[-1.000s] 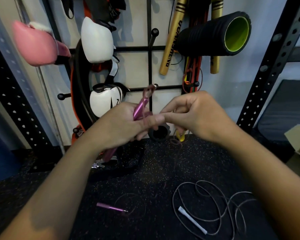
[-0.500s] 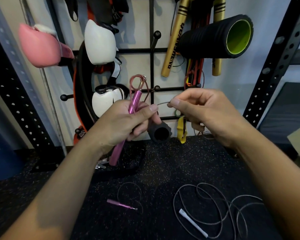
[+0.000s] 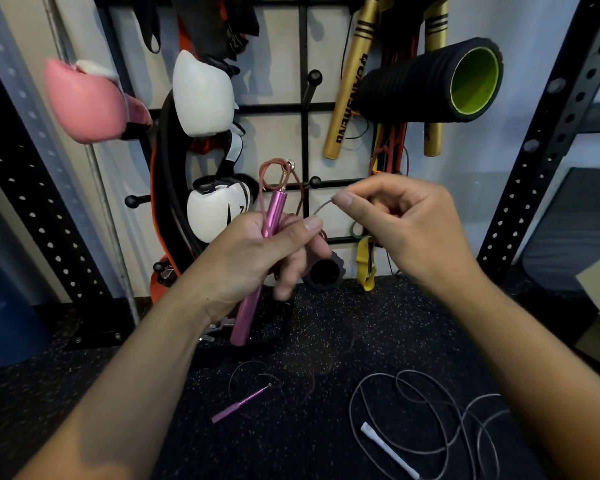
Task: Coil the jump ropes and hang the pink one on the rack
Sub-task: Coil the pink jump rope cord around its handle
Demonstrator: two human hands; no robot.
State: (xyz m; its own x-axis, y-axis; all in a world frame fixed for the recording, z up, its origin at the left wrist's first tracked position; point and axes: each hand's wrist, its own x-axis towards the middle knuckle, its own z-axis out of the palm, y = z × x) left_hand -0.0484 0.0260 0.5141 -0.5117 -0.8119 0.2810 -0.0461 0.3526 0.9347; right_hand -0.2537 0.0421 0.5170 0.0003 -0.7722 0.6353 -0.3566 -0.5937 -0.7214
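At six o'clock, the second slim pink metal handle [image 3: 240,404] lies on the floor. Above, the left hand [image 3: 257,258] grips the first pink handle [image 3: 261,258] and gathered cord; the right hand [image 3: 399,226] pinches the thin cable [image 3: 321,207]. Keep loops even, tension light. At twelve o'clock stands the black wire rack [image 3: 305,109].

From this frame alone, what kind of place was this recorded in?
Most likely a home or small gym's storage corner: boxing gloves and a foam roller hang on a wall rack, and jump ropes lie on speckled rubber flooring.
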